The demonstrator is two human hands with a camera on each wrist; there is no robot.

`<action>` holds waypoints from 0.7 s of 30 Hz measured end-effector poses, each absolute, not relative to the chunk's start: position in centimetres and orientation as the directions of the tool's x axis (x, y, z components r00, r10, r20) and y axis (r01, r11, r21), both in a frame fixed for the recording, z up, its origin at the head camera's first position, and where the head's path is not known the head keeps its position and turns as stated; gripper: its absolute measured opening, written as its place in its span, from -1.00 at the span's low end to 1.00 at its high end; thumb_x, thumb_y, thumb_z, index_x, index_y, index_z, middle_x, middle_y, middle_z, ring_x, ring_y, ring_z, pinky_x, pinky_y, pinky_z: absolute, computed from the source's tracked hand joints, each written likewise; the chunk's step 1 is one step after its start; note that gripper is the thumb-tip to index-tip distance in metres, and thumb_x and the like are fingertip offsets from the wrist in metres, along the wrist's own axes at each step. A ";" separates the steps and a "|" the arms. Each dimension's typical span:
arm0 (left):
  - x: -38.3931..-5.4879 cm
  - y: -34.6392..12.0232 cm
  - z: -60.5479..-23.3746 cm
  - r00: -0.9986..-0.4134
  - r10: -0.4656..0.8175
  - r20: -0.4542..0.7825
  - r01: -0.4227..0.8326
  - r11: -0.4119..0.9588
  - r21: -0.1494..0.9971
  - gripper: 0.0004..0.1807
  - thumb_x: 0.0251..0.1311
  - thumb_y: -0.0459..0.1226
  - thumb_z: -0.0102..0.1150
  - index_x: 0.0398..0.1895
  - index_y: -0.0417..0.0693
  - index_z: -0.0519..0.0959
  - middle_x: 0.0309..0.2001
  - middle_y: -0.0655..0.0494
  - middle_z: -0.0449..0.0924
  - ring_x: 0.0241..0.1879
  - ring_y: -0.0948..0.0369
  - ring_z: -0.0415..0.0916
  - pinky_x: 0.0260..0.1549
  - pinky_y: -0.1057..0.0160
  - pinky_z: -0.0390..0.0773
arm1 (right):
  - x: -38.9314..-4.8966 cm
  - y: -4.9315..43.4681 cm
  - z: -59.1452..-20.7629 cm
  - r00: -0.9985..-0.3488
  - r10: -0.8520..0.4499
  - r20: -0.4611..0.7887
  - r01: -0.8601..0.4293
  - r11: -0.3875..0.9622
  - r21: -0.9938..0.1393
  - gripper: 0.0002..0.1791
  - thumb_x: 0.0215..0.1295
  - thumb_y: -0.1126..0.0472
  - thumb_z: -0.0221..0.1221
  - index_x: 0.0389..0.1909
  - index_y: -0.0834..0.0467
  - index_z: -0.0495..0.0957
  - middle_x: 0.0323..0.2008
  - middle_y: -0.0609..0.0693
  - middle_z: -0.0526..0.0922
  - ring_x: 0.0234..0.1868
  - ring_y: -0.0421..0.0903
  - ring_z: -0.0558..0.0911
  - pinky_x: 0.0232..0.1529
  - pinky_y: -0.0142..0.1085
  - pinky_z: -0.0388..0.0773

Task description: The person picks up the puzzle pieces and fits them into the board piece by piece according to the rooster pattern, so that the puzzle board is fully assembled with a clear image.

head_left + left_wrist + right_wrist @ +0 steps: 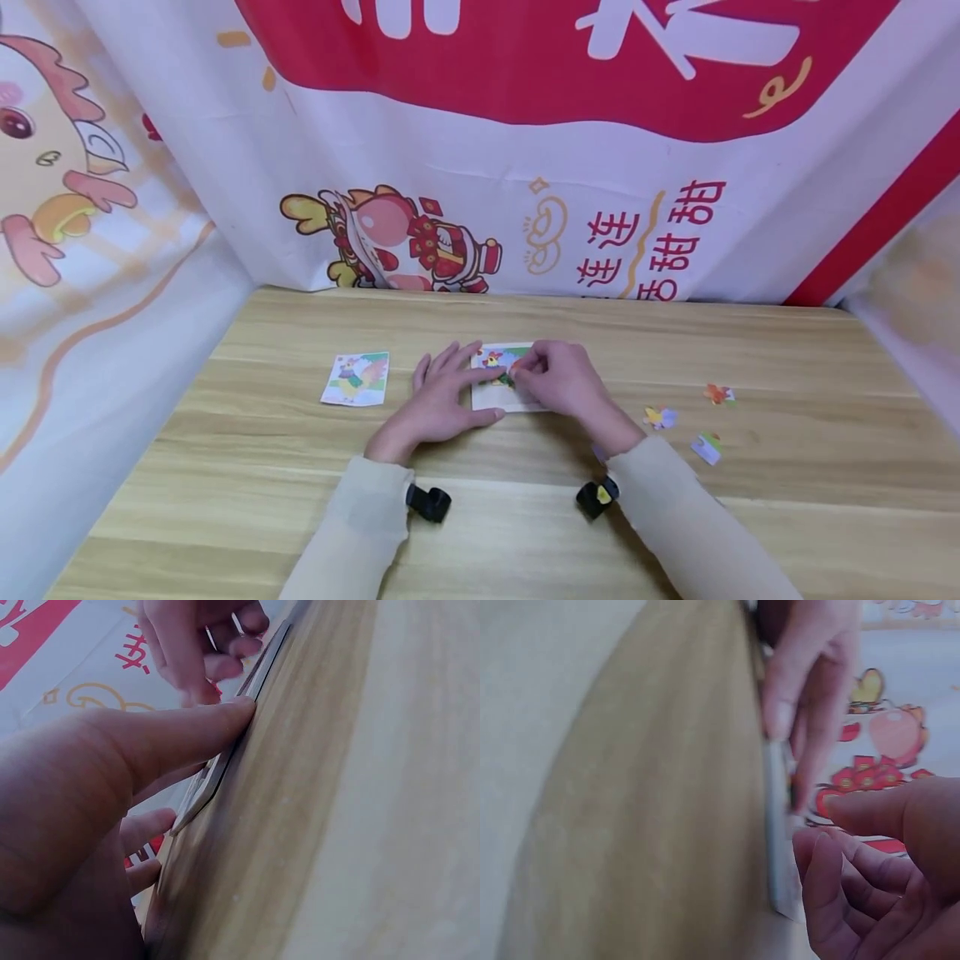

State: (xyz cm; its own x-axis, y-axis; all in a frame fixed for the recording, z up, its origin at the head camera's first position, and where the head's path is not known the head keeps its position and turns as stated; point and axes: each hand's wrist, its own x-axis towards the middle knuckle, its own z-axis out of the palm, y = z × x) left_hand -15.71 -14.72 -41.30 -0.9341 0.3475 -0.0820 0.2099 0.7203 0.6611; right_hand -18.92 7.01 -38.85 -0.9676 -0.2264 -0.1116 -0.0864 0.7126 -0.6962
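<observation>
Sleeves [360, 517] closest, left grip [444, 403] straight-fingered on the puzzle [521, 402] on the table [510, 550]; right grip [564, 379] apparently pinching a piece [517, 365] over it: line up the edges, then press flat!

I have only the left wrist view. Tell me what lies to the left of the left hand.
Observer: A picture card with a bird printed on it lies left of the left hand.
Operator: Now tell me what lies to the right of the right hand.
Observer: Loose puzzle pieces, spread apart.
Operator: I see the puzzle board only edge-on; describe its face.
Observer: It bears a coloured picture, partly covered by the hands.
</observation>
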 end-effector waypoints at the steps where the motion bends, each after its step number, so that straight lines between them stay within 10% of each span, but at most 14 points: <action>1: -15.7 -14.7 -41.3 -0.935 0.346 -0.083 0.209 0.723 0.658 -0.33 0.31 0.04 0.46 0.49 0.28 0.57 0.78 0.08 -0.01 0.79 -0.12 -0.32 0.66 -0.35 -0.49 | -18.7 7.4 -38.6 -0.967 -0.231 -0.109 -0.086 0.698 -0.711 -0.86 0.45 0.12 0.35 -0.23 0.12 0.75 -0.40 0.01 0.73 -0.42 -0.09 0.61 -0.41 -0.32 0.53; 21: -15.8 -14.7 -41.4 -0.938 0.336 -0.088 0.200 0.731 0.653 -0.32 0.28 0.03 0.49 0.48 0.29 0.57 0.78 0.08 -0.01 0.79 -0.11 -0.31 0.67 -0.34 -0.49 | -16.2 17.7 -37.9 -0.966 -0.201 -0.162 0.005 0.613 -0.790 -0.70 0.53 -0.01 0.31 -0.09 0.17 0.71 -0.36 0.08 0.73 -0.37 -0.04 0.65 -0.35 -0.26 0.71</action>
